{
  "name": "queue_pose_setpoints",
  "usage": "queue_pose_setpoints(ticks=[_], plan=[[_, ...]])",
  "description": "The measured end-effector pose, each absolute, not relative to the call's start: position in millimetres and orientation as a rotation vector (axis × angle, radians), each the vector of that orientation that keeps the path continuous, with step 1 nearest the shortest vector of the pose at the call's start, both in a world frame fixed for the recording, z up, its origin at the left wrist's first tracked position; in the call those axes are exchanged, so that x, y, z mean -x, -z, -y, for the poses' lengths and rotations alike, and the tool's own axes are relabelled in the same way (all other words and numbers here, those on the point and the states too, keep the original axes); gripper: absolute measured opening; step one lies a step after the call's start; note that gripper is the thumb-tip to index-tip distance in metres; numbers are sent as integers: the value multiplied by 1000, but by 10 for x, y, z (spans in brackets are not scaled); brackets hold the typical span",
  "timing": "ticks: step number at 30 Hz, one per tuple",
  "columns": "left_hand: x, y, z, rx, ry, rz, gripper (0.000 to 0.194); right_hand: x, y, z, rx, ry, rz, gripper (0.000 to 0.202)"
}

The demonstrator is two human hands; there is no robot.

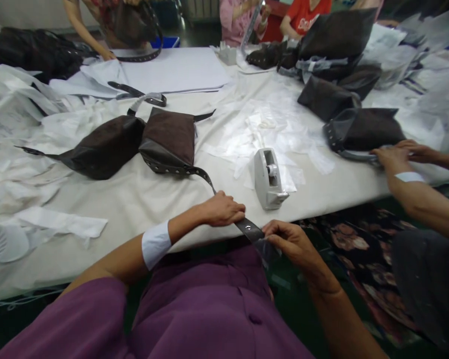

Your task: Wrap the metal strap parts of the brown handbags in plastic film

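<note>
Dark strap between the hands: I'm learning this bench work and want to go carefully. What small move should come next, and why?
I'd probably smooth the clear film along the dark strap with the right hand, while the left hand steadies it. The film looks loose below the right fingers, and the strap already spans both hands.

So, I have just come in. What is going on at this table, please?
The person's left hand holds a dark studded strap, and the right hand pinches it near its end, where clear plastic hangs. The strap leads back to a brown bag, which lies on the table beside another dark bag. A tape dispenser stands close by. At the right, a co-worker's hands are at one more dark bag.
</note>
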State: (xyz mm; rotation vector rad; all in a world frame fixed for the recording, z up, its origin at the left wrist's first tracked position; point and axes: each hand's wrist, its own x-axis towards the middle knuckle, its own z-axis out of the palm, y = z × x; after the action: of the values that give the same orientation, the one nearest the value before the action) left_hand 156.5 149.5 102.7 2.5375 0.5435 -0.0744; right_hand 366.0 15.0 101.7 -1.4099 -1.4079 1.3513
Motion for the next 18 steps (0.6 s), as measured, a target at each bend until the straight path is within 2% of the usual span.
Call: queue_pose_setpoints(ticks=[3, 12, 18], plan=[[-1271, -976, -1890, -2559, 231, -647, 40, -3590, -1016, -140, 1409, -1447, 1279, 11], [-1327, -1014, -1799, -2757, -182, -758, 33, -3172, -983, -547, 1354, -1248, 1400, 1], [-1340, -989, -1592, -2333, -356, -799, 31, -3005, -919, -1015, 1224, -1356, 1319, 12]])
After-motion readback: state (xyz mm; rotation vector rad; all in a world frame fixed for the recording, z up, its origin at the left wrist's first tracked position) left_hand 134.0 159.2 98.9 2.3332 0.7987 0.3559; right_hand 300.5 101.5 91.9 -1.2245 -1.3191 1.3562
